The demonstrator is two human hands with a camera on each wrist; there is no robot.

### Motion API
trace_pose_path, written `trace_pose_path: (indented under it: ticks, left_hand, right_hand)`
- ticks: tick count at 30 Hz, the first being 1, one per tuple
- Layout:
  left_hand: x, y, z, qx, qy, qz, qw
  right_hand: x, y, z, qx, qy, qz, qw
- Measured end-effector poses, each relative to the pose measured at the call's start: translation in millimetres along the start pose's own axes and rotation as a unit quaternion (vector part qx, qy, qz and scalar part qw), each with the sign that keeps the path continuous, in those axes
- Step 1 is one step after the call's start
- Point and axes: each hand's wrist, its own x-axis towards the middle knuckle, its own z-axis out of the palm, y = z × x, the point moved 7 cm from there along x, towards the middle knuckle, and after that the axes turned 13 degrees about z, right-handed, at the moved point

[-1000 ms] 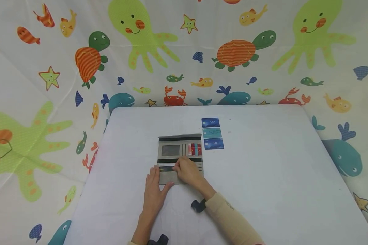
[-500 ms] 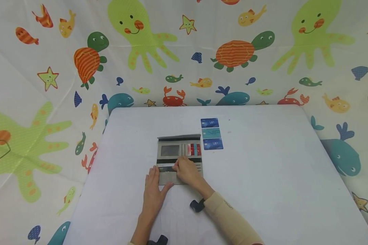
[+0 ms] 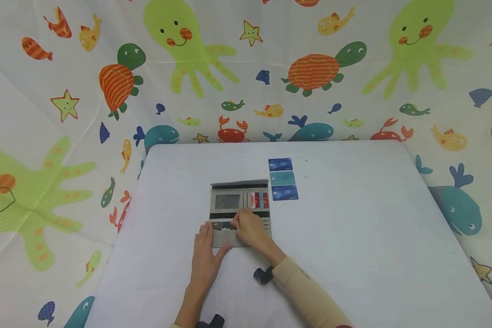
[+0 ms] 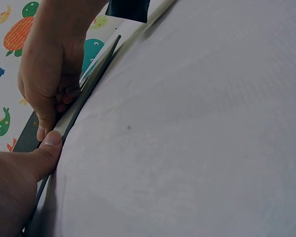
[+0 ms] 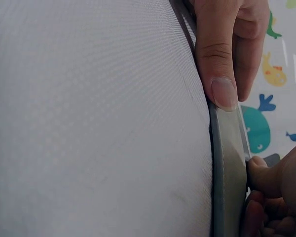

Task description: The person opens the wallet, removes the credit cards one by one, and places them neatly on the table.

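A grey wallet (image 3: 223,238) lies unfolded on the white table. From a pocket in its lower half sticks up a dark card (image 3: 220,226) with pale "Vip" lettering, and my right hand (image 3: 252,229) pinches its right part between thumb and curled fingers. My left hand (image 3: 205,250) rests along the wallet's left edge, fingers straight and thumb on the near edge. In the left wrist view the dark card (image 4: 25,136) shows beyond the left thumb. The right wrist view has the right hand (image 5: 286,182) at the card, its inner fingers partly hidden.
Two blue VIP cards (image 3: 284,192) and a teal one (image 3: 283,178) lie in a column right of the wallet. Red cards (image 3: 260,200) sit in the wallet's upper right slots, beside a clear window (image 3: 228,201). A patterned cloth (image 3: 246,68) hangs behind the table.
The dark card has come further up out of its pocket, so its lettering now shows. My right hand has shifted very slightly upward with it; my left hand has stayed put.
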Motion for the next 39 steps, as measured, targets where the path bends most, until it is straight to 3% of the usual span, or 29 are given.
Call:
trace_pose_path:
  ticks: [11, 25, 32, 39]
  left_hand:
    - [1.0, -1.8, 2.1, -0.007, -0.021, -0.013, 0.9997]
    - [0.9, -0.5, 1.5, -0.009, -0.027, -0.017, 0.9995]
    - [0.4, -1.5, 1.2, -0.003, -0.02, -0.009, 0.9998]
    - [-1.2, 1.1, -0.9, -0.001, 0.014, 0.018, 0.9997]
  right_hand:
    - [2.2, 2, -1, -0.001, 0.021, -0.004, 0.9998]
    - [4.5, 8, 0, 0.022, 0.015, -0.004, 0.9996]
    - [5.6, 22, 0, 0.086, -0.021, -0.017, 0.9959]
    - [1.3, 21, -3, 0.087, -0.029, -0.005, 0.9958]
